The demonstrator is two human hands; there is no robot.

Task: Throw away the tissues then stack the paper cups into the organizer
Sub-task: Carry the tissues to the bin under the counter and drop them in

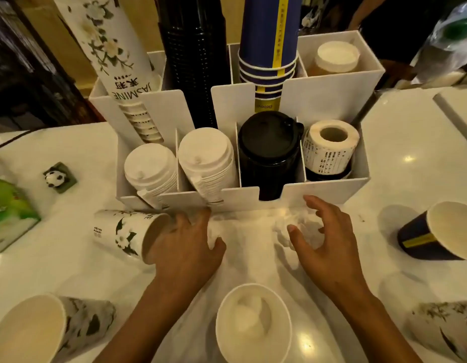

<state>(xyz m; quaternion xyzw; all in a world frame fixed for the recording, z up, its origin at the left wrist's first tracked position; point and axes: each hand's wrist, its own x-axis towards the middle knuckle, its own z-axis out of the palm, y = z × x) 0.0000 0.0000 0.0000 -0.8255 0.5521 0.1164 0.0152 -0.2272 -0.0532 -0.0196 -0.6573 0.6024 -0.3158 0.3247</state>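
Right hand, centre right of frame: grip wide, fingers curled loosely around a crumpled white tissue that lies on the white glossy surface; thumb at the tissue's near edge, fingertips over its far side, not clamped down. Left hand, centre of frame: fingers spread over a second crumpled white tissue, thumb touching its lower edge; grip half wide, whether it presses the tissue I cannot tell.

Just left of the left hand, a white floral-print paper cup lies on its side, mouth toward the hand. Directly behind both hands stands the white multi-compartment organizer, holding white lid stacks, black lids, a label roll and tall cup stacks.

Lower centre: an upright white paper cup with a wad of tissue inside. Lower left: a tipped panda-print paper cup. Right edge: a tipped dark-blue paper cup with a yellow stripe. Lower right corner: another floral paper cup on its side. Left edge: a green tissue packet and a small panda figurine.
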